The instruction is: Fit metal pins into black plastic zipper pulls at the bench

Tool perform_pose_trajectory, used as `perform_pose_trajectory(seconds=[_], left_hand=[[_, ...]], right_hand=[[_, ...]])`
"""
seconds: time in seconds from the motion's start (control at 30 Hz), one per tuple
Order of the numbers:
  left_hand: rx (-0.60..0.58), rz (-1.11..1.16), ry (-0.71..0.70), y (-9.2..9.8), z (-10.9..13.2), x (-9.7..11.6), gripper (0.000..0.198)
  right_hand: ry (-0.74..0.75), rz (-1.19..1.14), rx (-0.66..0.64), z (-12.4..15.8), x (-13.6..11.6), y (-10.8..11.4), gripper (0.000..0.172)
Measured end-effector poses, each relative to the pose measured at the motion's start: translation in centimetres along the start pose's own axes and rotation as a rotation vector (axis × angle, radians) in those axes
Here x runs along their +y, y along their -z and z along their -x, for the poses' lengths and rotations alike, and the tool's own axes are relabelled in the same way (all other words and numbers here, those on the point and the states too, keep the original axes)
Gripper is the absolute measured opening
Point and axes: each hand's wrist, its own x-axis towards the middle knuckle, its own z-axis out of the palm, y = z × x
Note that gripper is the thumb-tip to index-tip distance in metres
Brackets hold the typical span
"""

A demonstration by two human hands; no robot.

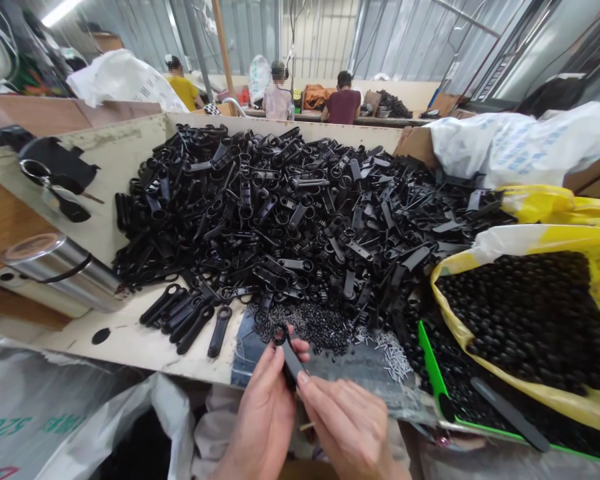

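My left hand is closed around a black plastic handle with a ring at its top end, held over the front edge of the table. At the lower end of that handle, my right hand pinches with thumb and fingers. A thin yellowish tip shows beneath the right fingers; what it belongs to is hidden. Just beyond both hands lie small black parts and a scatter of short silver pins. Several similar handles lie side by side to the left.
A large heap of black plastic parts fills the table behind. Left stand a steel flask and keys. On the right are a yellow-rimmed bag of black pieces and a green tray. An open white sack sits below. Several people sit far back.
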Motion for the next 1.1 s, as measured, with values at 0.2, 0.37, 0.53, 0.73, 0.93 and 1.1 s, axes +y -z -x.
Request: perform_pose_trajectory(seconds=[0.2,0.37,0.53,0.73,0.93,1.1], left_hand=[[0.009,0.032,-0.011,-0.4,0.5,-0.1,0.026],[-0.018,0.035,0.003,-0.4,0.4,-0.3,0.025],[-0.009,0.026,-0.044,-0.4,0.2,-0.6,0.017],[-0.051,-0.071,-0.051,0.4,0.0,-1.4,0.046],[-0.068,-0.357,-0.127,2.1,-0.5,-2.0,0.059],[-0.251,-0.663,-0.132,3.6,-0.4,-1.3,0.057]], right_hand=[[0.019,-0.012,0.049,-0.1,0.0,0.3,0.026],[0.013,-0.007,0.038,0.1,0.1,0.2,0.025],[0.001,-0.001,0.026,0.5,0.3,0.2,0.027],[-0.012,0.076,0.011,0.1,0.0,0.1,0.023],[-0.177,0.006,-0.164,-0.6,-0.7,0.6,0.025],[-0.806,-0.496,-0.179,-1.5,1.3,1.9,0.018]])
